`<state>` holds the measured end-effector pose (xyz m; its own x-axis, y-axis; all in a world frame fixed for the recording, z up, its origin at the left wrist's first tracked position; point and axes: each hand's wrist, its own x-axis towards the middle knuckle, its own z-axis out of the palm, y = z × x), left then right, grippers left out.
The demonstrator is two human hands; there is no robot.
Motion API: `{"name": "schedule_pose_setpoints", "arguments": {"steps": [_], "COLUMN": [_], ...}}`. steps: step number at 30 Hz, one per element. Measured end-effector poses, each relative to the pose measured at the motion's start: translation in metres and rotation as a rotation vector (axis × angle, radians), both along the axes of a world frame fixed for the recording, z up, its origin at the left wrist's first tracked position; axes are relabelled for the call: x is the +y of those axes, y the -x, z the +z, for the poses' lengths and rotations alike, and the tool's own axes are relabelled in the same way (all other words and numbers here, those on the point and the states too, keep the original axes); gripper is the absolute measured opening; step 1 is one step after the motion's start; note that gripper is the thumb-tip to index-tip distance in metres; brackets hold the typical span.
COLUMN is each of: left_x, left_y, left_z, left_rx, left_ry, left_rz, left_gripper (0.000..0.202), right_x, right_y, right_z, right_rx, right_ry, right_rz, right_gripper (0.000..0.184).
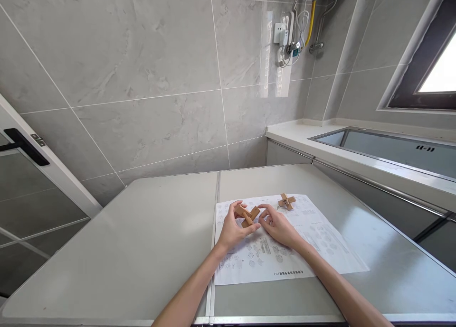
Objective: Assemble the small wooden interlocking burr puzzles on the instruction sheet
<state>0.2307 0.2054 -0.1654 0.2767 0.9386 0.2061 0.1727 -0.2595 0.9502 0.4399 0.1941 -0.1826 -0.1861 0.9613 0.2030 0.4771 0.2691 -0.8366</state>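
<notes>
left hand (231, 229): fingers gripping wooden pieces (247, 217)
right hand (280, 227): fingers curled beside them (cannot tell if pinching)
printed sheet (249, 275): flat, beneath both
wooden cross (286, 201): on sheet, beyond right hand

Illegible print on sheet (292, 260), wooden cross (287, 202)

The surface (142, 251) was pale grey and glossy, split by a straight seam (214, 232), with light trim (107, 322) along its near edge. A white printed sheet (263, 266) lay flat right of the seam, and a small wooden cross (286, 202) rested near the sheet's far edge.
</notes>
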Motion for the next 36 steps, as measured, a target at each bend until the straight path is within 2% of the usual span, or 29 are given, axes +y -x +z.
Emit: {"name": "schedule_pose_setpoints", "arguments": {"steps": [9,17,23,29,36], "left_x": [-0.0031,-0.0049,-0.0054,-0.0084,-0.0075], "left_y": [-0.0013,-0.0013,-0.0017,-0.0024,-0.002], "left_z": [-0.0006,0.0039,0.006,0.0093,0.0064], "left_rx": [0.093,0.208,0.273,0.279,0.289], "left_ry": [-0.099,-0.165,-0.196,-0.208,-0.185], "left_rz": [-0.019,0.044,0.066,0.057,0.067], "left_gripper": [0.087,0.088,0.074,0.075,0.075], "right_x": [0.0001,0.0029,0.0019,0.0011,0.0011], "right_y": [-0.0004,-0.0022,-0.0013,-0.0003,-0.0008], "right_z": [0.0018,-0.0044,-0.0028,-0.0033,-0.0062], "right_rx": [0.007,-0.047,-0.107,-0.113,-0.21], "right_ry": [0.052,-0.003,-0.05,-0.075,-0.129], "right_rz": [-0.02,0.002,-0.002,0.002,0.012], "right_gripper": [0.039,0.037,0.031,0.032,0.033]}}
